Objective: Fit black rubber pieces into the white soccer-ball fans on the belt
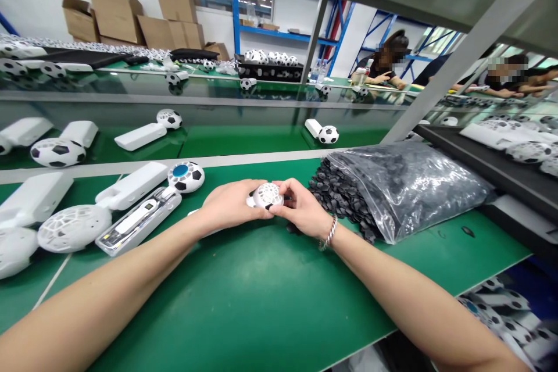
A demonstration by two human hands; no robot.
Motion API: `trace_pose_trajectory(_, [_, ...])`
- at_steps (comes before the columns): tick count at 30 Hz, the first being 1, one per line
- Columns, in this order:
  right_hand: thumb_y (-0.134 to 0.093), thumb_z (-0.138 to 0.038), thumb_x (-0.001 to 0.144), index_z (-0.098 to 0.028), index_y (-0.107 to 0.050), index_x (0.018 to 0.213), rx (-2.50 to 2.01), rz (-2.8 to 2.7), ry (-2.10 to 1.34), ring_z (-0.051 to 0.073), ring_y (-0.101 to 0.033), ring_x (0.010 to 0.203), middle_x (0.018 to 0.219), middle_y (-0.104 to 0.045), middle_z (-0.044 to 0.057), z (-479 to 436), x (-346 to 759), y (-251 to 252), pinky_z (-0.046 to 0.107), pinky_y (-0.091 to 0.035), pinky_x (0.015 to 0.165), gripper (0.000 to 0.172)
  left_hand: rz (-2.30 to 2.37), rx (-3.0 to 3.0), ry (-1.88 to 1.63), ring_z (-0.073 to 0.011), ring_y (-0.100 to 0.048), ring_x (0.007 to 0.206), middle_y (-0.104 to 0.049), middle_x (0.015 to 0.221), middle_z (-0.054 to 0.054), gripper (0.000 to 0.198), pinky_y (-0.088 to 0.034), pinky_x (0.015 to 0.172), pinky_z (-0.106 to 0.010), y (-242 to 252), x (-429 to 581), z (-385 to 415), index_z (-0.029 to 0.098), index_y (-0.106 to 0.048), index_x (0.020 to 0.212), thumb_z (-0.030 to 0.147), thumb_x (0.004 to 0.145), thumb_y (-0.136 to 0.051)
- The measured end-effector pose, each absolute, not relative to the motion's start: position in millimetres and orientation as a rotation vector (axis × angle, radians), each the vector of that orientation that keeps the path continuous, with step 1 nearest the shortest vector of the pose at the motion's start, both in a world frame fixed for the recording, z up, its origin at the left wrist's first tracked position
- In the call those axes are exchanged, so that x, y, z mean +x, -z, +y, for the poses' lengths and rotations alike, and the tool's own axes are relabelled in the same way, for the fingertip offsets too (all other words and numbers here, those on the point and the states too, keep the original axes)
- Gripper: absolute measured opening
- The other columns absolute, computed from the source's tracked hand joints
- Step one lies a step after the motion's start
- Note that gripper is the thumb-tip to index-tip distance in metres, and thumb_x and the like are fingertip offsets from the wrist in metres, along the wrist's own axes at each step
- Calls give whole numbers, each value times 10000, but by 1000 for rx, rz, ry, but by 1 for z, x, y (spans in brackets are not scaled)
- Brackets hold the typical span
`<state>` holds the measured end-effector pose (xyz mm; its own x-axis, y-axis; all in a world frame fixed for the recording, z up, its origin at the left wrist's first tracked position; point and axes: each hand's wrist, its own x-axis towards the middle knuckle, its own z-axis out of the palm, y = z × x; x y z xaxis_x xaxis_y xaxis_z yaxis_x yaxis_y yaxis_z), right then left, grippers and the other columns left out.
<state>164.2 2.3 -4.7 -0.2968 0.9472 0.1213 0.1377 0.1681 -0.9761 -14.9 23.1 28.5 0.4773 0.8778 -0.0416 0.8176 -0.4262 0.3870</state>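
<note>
Above the green tabletop (244,302), my left hand (233,203) is closed around a small white handheld device with a soccer-ball head (267,195), which looks like a handheld fan. The head's webbed face points up and shows a black patch near its lower edge. My right hand (305,206) is closed on the head's right side, thumb and forefinger pressed against it. Whether a small part sits between those fingers is hidden. A white handle partly shows under my left wrist. Just right of my right hand, loose black patches (333,192) spill from a clear plastic bag (418,186).
Several white soccer-ball devices (74,226) lie at the left, one with an open handle (139,221) showing its inside. More lie on the shiny green strip (235,139) beyond. A black tray (471,157) stands at the right, under a slanted grey post (462,46). Co-workers (387,61) sit behind.
</note>
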Motion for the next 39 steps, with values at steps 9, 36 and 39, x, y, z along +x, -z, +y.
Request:
trace_pose_trajectory(9, [-594, -250, 744, -168, -588, 761, -1344, -1925, -554, 123, -526, 724, 806, -550, 24, 25, 202, -4, 297, -442, 738, 84, 1367, 2656, -165, -331, -475, 1037, -525, 1162, -130, 948, -355, 867, -429, -19, -5, 12, 178, -401, 1239, 750, 496, -539])
trace_pose_trajectory(36, [-563, -183, 790, -178, -600, 773, -1181, -2191, -349, 110, -550, 727, 767, -623, 0, 17, 207, -19, 225, -418, 696, 42, 1172, 2686, -349, -297, -330, 1176, -473, 1250, -74, 673, -214, 985, -466, -14, -16, 44, 229, -397, 1265, 342, 639, -618])
trace_pose_trajectory(39, [-540, -164, 804, -175, -594, 798, -1109, -2245, -368, 112, -544, 737, 774, -614, 8, 13, 203, -22, 232, -418, 700, 56, 1208, 2617, -400, -325, -311, 1191, -484, 1241, -87, 799, -192, 992, -496, -13, -14, 40, 223, -423, 1251, 610, 579, -614])
